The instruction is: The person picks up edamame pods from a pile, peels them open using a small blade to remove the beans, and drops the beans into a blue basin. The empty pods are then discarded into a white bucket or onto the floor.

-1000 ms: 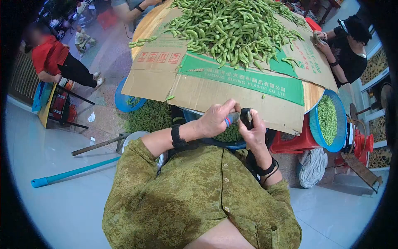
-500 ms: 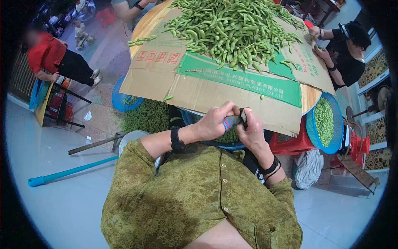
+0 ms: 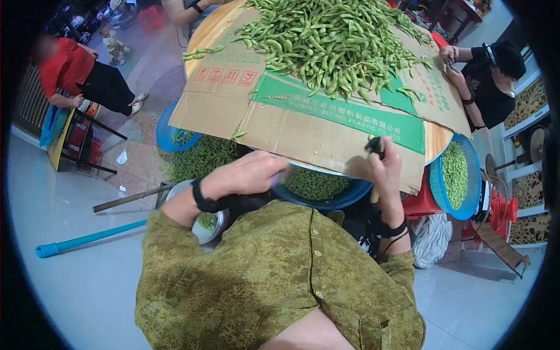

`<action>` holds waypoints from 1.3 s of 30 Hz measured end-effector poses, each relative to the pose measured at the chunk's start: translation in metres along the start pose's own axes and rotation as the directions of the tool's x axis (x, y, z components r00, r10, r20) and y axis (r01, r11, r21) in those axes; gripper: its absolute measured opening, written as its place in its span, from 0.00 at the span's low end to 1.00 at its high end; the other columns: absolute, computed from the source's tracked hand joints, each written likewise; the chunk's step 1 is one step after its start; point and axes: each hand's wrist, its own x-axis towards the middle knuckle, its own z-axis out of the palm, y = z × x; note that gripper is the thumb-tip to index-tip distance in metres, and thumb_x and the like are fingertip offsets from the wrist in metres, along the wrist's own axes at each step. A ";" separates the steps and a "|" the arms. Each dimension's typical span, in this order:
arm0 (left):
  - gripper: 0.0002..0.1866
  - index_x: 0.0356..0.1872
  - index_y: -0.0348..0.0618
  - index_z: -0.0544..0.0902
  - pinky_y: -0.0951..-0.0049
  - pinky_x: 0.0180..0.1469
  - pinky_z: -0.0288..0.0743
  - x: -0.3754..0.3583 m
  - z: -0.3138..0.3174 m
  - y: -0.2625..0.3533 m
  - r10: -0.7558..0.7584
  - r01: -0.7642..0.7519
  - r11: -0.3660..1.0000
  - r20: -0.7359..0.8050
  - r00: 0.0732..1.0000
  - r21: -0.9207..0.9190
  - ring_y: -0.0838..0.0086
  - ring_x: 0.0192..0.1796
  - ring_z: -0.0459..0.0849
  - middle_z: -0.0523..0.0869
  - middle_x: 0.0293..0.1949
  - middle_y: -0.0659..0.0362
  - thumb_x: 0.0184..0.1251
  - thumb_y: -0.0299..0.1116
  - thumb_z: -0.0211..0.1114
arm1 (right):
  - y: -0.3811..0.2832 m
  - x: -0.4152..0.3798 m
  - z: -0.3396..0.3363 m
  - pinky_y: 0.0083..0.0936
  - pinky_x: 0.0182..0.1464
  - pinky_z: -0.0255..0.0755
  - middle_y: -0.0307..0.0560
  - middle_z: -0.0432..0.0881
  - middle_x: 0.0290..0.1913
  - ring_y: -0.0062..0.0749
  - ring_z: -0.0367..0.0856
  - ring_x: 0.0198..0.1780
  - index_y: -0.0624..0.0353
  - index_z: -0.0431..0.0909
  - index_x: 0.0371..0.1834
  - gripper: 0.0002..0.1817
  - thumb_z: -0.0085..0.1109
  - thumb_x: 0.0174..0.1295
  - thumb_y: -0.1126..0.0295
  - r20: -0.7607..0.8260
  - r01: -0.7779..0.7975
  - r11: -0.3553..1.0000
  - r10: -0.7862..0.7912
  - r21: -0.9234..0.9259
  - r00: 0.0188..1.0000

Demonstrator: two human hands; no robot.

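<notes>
My left hand [image 3: 252, 172] is over the near edge of the flattened cardboard [image 3: 283, 133], its fingertips smeared by motion. Farther right, my right hand [image 3: 387, 166] is raised above the cardboard with its fingers bent together. Black coverings wrap its fingertips, which are right at a small green piece [image 3: 371, 137]; whether they grip it I cannot tell. A large heap of green soybean pods [image 3: 326, 49] lies on the far part of the cardboard. Below my hands, a blue basin [image 3: 326, 204] holds small green beans [image 3: 315, 184].
Another blue basket [image 3: 477, 195] of shelled beans stands at the right. Pods [image 3: 204, 160] lie on the floor at left beside a white bucket [image 3: 205, 233]. A teal pole [image 3: 93, 238] lies nearby. One person [image 3: 496, 81] works at the right; another [image 3: 73, 70] stands at left.
My hands were together over the table's near edge and are now apart. The left has moved left, and the right has moved right and farther over the cardboard.
</notes>
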 end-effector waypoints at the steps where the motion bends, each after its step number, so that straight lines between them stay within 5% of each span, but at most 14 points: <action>1: 0.07 0.34 0.37 0.80 0.55 0.36 0.75 -0.009 -0.009 -0.001 -0.110 0.061 0.967 0.189 0.976 0.248 0.49 0.34 0.82 0.82 0.27 0.43 0.57 0.29 0.59 | 0.000 0.006 -0.006 0.34 0.37 0.74 0.58 0.81 0.31 0.45 0.82 0.33 0.66 0.73 0.40 0.13 0.48 0.50 0.80 -0.053 0.014 0.987 -0.023 -0.160 0.998; 2: 0.07 0.32 0.36 0.80 0.54 0.35 0.75 -0.021 -0.013 -0.008 -0.151 0.090 0.952 0.193 0.970 0.291 0.48 0.33 0.82 0.82 0.26 0.43 0.57 0.30 0.59 | 0.017 0.012 -0.006 0.34 0.31 0.69 0.56 0.72 0.23 0.46 0.74 0.26 0.66 0.69 0.36 0.09 0.50 0.50 0.77 -0.112 0.029 0.981 -0.051 -0.194 0.992; 6: 0.08 0.30 0.36 0.80 0.53 0.38 0.75 -0.053 -0.036 -0.024 -0.359 0.217 0.839 0.208 0.910 0.499 0.50 0.35 0.83 0.82 0.26 0.43 0.56 0.32 0.59 | 0.030 0.030 -0.005 0.45 0.39 0.69 0.63 0.75 0.31 0.60 0.75 0.35 0.65 0.70 0.39 0.11 0.51 0.51 0.76 -0.040 0.011 0.909 -0.031 -0.416 0.999; 10: 0.10 0.36 0.38 0.79 0.54 0.40 0.74 -0.054 -0.046 -0.025 -0.333 0.232 0.817 0.104 0.937 0.528 0.52 0.39 0.82 0.82 0.32 0.45 0.53 0.28 0.60 | 0.028 0.037 0.009 0.50 0.44 0.68 0.67 0.74 0.38 0.64 0.72 0.42 0.64 0.71 0.39 0.11 0.51 0.51 0.75 0.126 0.162 0.887 -0.119 -0.433 0.985; 16: 0.08 0.32 0.37 0.81 0.55 0.39 0.75 0.004 -0.047 -0.033 -0.064 0.047 0.985 0.103 0.993 0.167 0.51 0.38 0.82 0.83 0.29 0.45 0.56 0.31 0.59 | 0.027 0.028 0.015 0.47 0.44 0.70 0.64 0.73 0.38 0.63 0.73 0.42 0.65 0.72 0.36 0.10 0.56 0.49 0.77 0.213 0.183 0.916 -0.111 -0.358 0.971; 18: 0.09 0.33 0.38 0.82 0.55 0.39 0.75 0.040 -0.051 -0.034 -0.096 0.090 0.993 0.095 0.991 0.075 0.50 0.36 0.83 0.83 0.29 0.45 0.56 0.32 0.59 | 0.020 0.020 0.018 0.46 0.43 0.71 0.63 0.73 0.37 0.61 0.73 0.42 0.65 0.73 0.36 0.11 0.57 0.47 0.78 0.383 0.277 0.918 -0.157 -0.283 0.911; 24: 0.10 0.31 0.38 0.82 0.56 0.40 0.75 0.165 -0.049 -0.038 0.217 -0.112 0.930 -0.276 0.936 0.351 0.51 0.37 0.82 0.84 0.31 0.46 0.57 0.34 0.58 | -0.011 -0.011 0.029 0.44 0.41 0.73 0.58 0.71 0.38 0.58 0.75 0.41 0.63 0.73 0.39 0.13 0.57 0.47 0.80 0.495 0.351 0.916 -0.217 -0.195 0.841; 26: 0.08 0.28 0.36 0.82 0.55 0.42 0.75 0.203 -0.045 -0.031 0.205 -0.048 0.920 -0.374 0.904 0.388 0.50 0.38 0.82 0.83 0.30 0.44 0.56 0.32 0.59 | -0.014 -0.021 0.030 0.44 0.40 0.74 0.58 0.71 0.39 0.57 0.75 0.41 0.62 0.72 0.42 0.16 0.56 0.47 0.80 0.544 0.388 0.909 -0.253 -0.149 0.800; 30: 0.06 0.26 0.35 0.81 0.55 0.45 0.76 0.256 -0.025 -0.042 0.224 0.026 0.927 -0.608 0.762 0.375 0.50 0.40 0.83 0.82 0.30 0.43 0.53 0.28 0.60 | -0.018 -0.029 0.022 0.43 0.40 0.72 0.59 0.73 0.36 0.57 0.75 0.40 0.63 0.70 0.44 0.17 0.56 0.48 0.80 0.535 0.266 0.964 -0.223 -0.003 0.815; 32: 0.05 0.25 0.34 0.80 0.55 0.47 0.76 0.275 -0.018 -0.055 0.123 0.156 0.905 -0.594 0.795 0.396 0.49 0.41 0.83 0.82 0.31 0.41 0.51 0.26 0.60 | -0.012 -0.032 0.018 0.40 0.39 0.70 0.59 0.73 0.34 0.56 0.75 0.39 0.64 0.70 0.43 0.15 0.54 0.51 0.80 0.494 0.220 0.975 -0.201 0.020 0.846; 34: 0.05 0.26 0.36 0.82 0.55 0.45 0.76 0.268 -0.023 -0.054 0.106 0.149 0.914 -0.576 0.811 0.378 0.49 0.39 0.83 0.83 0.31 0.43 0.50 0.26 0.60 | -0.002 -0.031 0.014 0.38 0.39 0.70 0.59 0.72 0.34 0.54 0.75 0.37 0.65 0.70 0.43 0.14 0.53 0.52 0.80 0.223 0.170 0.985 -0.158 -0.037 0.962; 35: 0.05 0.26 0.38 0.82 0.55 0.44 0.76 0.263 -0.025 -0.055 0.077 0.136 0.931 -0.546 0.834 0.339 0.49 0.39 0.83 0.84 0.31 0.44 0.50 0.26 0.59 | 0.002 -0.027 0.009 0.33 0.37 0.69 0.54 0.70 0.30 0.46 0.74 0.33 0.65 0.71 0.43 0.13 0.51 0.52 0.80 0.126 0.020 1.000 -0.019 -0.003 0.992; 39: 0.06 0.27 0.41 0.84 0.62 0.39 0.77 0.215 -0.041 -0.037 0.116 -0.033 0.973 -0.363 0.925 0.226 0.58 0.34 0.85 0.85 0.29 0.50 0.51 0.28 0.60 | -0.005 -0.026 0.021 0.32 0.38 0.68 0.55 0.71 0.34 0.48 0.72 0.35 0.65 0.71 0.44 0.15 0.53 0.51 0.81 0.110 0.162 0.986 -0.156 -0.049 0.982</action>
